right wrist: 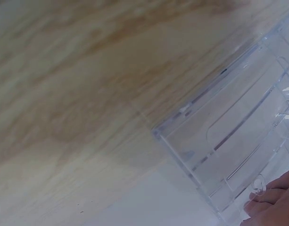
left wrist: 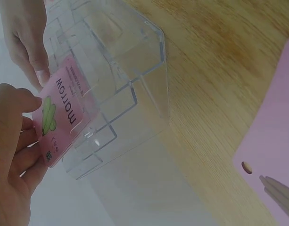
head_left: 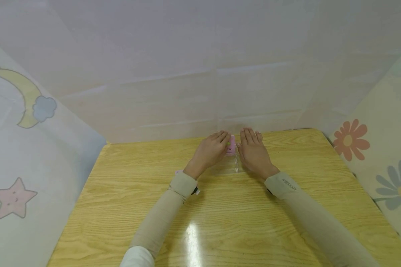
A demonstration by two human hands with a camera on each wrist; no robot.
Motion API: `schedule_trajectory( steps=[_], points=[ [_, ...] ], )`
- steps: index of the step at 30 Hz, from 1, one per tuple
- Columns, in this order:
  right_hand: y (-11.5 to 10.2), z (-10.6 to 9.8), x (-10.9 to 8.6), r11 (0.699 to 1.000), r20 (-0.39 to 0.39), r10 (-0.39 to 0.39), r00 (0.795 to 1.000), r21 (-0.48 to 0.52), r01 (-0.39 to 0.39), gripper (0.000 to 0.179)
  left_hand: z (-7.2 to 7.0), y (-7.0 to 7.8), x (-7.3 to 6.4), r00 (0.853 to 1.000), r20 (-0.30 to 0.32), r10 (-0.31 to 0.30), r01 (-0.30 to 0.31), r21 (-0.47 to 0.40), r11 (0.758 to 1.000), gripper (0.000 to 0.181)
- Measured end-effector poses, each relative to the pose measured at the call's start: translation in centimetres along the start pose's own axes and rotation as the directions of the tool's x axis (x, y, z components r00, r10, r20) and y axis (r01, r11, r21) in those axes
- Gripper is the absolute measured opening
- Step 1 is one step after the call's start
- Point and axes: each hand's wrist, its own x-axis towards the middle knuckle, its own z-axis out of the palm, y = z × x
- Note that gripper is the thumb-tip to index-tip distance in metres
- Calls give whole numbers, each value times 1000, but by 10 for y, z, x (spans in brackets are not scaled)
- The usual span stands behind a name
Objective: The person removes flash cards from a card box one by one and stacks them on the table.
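A pink card printed "marrow" with green vegetables (left wrist: 64,108) stands among other pink cards in a clear plastic card holder (left wrist: 133,89) at the table's far side. My left hand (head_left: 211,150) pinches the cards at their edge, thumb at the front and fingers behind. Close by on the right, my right hand (head_left: 254,152) lies along the holder's side with its fingers straight. In the left wrist view, a fingertip of the right hand (left wrist: 28,42) touches the top of the cards. The right wrist view catches only part of its fingers (right wrist: 276,202) against the clear plastic.
Another pink card with a punched hole (left wrist: 271,141) lies on the wooden table (head_left: 120,200), mostly hidden by the left forearm in the head view. A pale wall sheet (head_left: 170,111) rises right behind the holder, and printed sheets flank both sides.
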Motion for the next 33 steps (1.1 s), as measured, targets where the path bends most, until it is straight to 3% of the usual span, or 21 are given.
schedule_trajectory(
  steps=[10, 20, 33],
  points=[
    [1, 1, 1, 1000, -14, -9, 1000, 0, 9, 63, 0, 0, 0, 1000, 8, -8, 7, 18, 1000, 46],
    [0, 0, 0, 1000, -11, -5, 1000, 4, 5, 63, 1, 1, 2, 1000, -24, -5, 5, 25, 1000, 38],
    [-1, 1, 0, 1000, -2, 0, 1000, -3, 0, 64, 0, -3, 5, 995, -97, -27, 21, -65, 998, 31]
  ],
)
